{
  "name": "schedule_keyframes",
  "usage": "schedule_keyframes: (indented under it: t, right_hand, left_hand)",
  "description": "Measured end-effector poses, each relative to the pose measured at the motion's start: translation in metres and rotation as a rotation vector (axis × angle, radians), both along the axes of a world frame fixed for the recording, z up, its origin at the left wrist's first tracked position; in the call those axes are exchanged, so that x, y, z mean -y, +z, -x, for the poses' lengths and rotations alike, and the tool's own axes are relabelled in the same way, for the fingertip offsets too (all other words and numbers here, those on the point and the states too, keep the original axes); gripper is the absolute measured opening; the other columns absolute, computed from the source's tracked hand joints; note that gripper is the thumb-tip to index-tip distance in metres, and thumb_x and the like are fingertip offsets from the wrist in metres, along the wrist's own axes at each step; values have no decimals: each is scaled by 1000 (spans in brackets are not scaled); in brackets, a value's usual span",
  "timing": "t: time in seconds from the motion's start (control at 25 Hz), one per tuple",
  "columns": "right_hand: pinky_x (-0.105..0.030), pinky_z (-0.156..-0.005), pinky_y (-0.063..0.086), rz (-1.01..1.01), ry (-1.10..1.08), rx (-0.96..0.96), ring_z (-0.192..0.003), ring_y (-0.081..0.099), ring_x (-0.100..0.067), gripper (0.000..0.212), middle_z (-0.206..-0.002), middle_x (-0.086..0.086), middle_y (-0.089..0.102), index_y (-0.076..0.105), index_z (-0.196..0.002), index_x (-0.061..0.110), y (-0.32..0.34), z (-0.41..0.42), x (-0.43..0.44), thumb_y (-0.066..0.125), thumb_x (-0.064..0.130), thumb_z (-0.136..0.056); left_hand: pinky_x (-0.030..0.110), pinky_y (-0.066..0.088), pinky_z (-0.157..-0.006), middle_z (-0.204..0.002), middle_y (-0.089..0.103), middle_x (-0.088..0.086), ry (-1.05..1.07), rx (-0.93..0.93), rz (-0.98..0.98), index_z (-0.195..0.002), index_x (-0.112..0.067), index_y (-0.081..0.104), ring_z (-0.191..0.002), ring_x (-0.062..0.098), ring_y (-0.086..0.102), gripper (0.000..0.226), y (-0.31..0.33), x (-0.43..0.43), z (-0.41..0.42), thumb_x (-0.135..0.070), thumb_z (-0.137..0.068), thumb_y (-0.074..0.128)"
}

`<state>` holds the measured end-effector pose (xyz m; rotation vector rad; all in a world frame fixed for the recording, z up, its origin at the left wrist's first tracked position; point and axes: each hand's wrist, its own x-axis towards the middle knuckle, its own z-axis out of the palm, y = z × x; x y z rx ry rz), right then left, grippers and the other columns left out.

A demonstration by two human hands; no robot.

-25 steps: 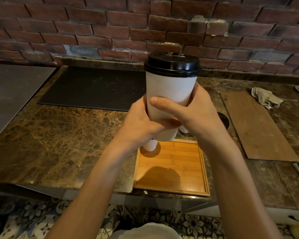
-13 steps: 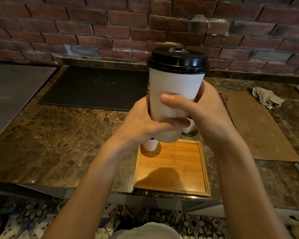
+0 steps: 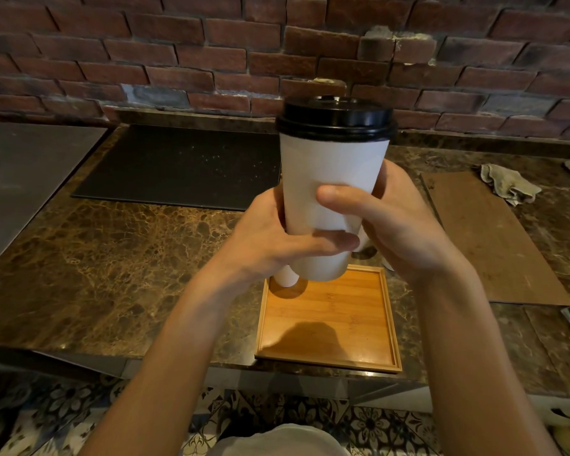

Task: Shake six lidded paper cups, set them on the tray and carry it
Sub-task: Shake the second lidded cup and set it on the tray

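Spillage is the risk: left grip and right grip both curl round the cup low; hard shaking could pop its lid.

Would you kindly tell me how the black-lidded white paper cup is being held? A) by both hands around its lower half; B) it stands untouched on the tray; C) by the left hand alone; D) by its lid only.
A: the left hand and the right hand both wrap the lower half of the paper cup, held up above the wooden tray.
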<state>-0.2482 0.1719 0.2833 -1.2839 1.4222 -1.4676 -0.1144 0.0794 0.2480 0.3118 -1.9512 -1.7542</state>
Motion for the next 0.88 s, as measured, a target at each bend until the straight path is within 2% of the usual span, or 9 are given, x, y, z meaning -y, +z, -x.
schedule_keyframes:
  t: [0.12,0.28,0.4,0.48,0.56,0.72,0.88]
  right_hand:
    - [-28,-77,57,-4,-77,-84,-104,65,-11,72,-111,6,66,54,-125,23,2,-4,0,75,49,-61]
    - [-19,-72,57,3,-191,-109,-98,63,1,62,-106,14,62,51,-118,34,1,-10,3,80,45,-64]
    - [-14,-70,55,-7,-278,-155,-96,60,3,66,-107,14,59,48,-122,31,-2,-15,6,82,46,-67]
    - [-21,-72,57,-7,-336,-187,-97,61,-2,70,-111,12,58,47,-125,28,-5,-19,7,82,47,-68]
    - [-25,-76,57,-3,-374,-189,-100,61,-5,72,-113,11,59,48,-126,28,-7,-22,8,80,51,-66]
    - [-19,-74,57,20,-365,-172,-97,61,3,66,-107,17,60,47,-119,36,-3,-19,6,78,52,-62]
    - [-17,-71,55,51,-281,-101,-97,64,1,61,-102,18,63,52,-117,34,0,-14,2,79,44,-64]
  left_hand:
    - [25,55,-77,-108,67,-9,79,1,26,-119,-26,54,-102,12,65,64,-1,1,1,-30,-61,81]
    - [11,51,-63,-92,66,-26,195,24,66,-102,-34,55,-90,-2,65,56,-1,1,4,-26,-55,84]
    - [12,52,-65,-95,68,-16,255,31,71,-109,-26,57,-91,1,66,57,-4,1,7,-25,-57,82]
    - [14,53,-67,-100,68,-8,258,30,95,-114,-17,58,-93,4,67,61,-5,0,7,-26,-59,82]
    - [12,52,-66,-100,68,-8,253,30,92,-113,-19,58,-93,3,66,59,-5,0,7,-26,-59,82]
    - [14,53,-68,-102,67,-11,220,35,73,-109,-32,54,-96,4,65,58,-5,2,5,-25,-60,83]
    - [13,51,-68,-94,65,-25,154,12,66,-105,-34,53,-95,1,63,57,2,1,4,-27,-58,83]
